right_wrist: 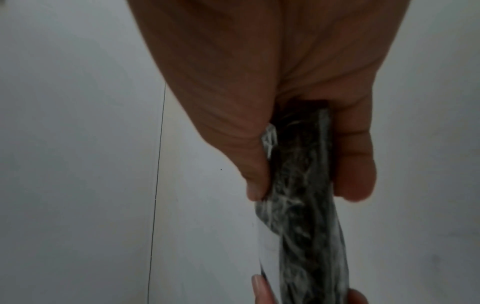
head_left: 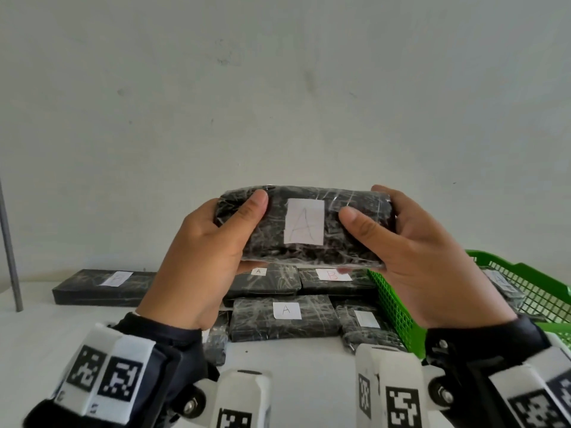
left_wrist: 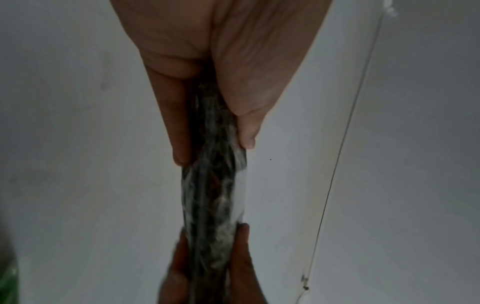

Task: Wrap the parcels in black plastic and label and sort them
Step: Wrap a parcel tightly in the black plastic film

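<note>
Both hands hold one black-wrapped parcel [head_left: 349, 239] up in front of the wall, its white label [head_left: 305, 221] marked "A" facing me. My left hand [head_left: 213, 239] grips its left end, thumb on the front. My right hand [head_left: 398, 239] grips its right end the same way. The left wrist view shows the parcel [left_wrist: 213, 185] edge-on, pinched between thumb and fingers [left_wrist: 179, 131]. In the right wrist view the parcel [right_wrist: 303, 185] sits between thumb and fingers [right_wrist: 355, 156] likewise.
Several wrapped parcels lie on the white table [head_left: 61, 329] below, labelled "A" [head_left: 286, 310] or "B" [head_left: 332, 274]. A long flat parcel [head_left: 102, 287] lies at the left. A green basket [head_left: 398, 307] stands at the right with a parcel inside. A grey pole [head_left: 9, 242] rises at far left.
</note>
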{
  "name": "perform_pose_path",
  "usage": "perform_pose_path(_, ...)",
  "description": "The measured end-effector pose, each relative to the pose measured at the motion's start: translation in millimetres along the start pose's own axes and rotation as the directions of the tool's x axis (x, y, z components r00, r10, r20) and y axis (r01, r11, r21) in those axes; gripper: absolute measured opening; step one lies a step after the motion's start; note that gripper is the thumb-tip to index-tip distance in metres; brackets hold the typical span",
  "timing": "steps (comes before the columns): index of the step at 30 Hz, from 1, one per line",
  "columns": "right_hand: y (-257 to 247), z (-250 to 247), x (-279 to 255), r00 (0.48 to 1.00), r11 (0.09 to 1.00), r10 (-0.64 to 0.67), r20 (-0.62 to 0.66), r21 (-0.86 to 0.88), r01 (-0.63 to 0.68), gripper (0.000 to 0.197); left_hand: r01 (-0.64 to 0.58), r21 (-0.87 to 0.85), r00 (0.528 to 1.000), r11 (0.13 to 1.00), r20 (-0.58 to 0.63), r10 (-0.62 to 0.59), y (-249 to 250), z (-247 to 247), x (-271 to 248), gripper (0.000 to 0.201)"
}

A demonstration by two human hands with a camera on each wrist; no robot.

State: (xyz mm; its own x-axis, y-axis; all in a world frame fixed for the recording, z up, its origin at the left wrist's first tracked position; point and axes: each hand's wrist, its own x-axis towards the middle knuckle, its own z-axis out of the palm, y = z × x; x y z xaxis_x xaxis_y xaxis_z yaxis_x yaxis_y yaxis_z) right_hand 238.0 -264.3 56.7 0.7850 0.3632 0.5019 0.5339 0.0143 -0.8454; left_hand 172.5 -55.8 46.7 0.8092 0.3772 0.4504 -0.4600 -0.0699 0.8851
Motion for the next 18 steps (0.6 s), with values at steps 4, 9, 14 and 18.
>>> perform_pose_path(4,-2.2,-3.2,-2.5,0.999,0.998,0.033,-0.005,-0.047,-0.033,0.094,0.038,-0.016,0.998,0.999,0.046,-0.037,1.0,4.2,-2.6,0.05)
perform_pose_path(9,-14.1,2.0,-9.5,0.987,0.869,0.05,0.151,-0.494,0.032,0.115,0.136,-0.087,0.991,0.987,0.002,-0.137,-2.8,6.3,-0.3,0.045)
perform_pose_path(14,-9.1,-6.6,-6.4,0.978,0.83,-0.164,0.132,-0.518,0.209,0.081,0.243,0.223,0.958,0.944,0.1,-0.27,2.1,-8.7,1.9,0.076)
perform_pose_path(18,-11.4,-17.1,-7.0,0.983,0.92,-0.145,0.112,-0.35,0.176,0.084,0.053,0.411,0.976,0.91,0.17,-0.133,12.1,-12.2,-4.8,0.096)
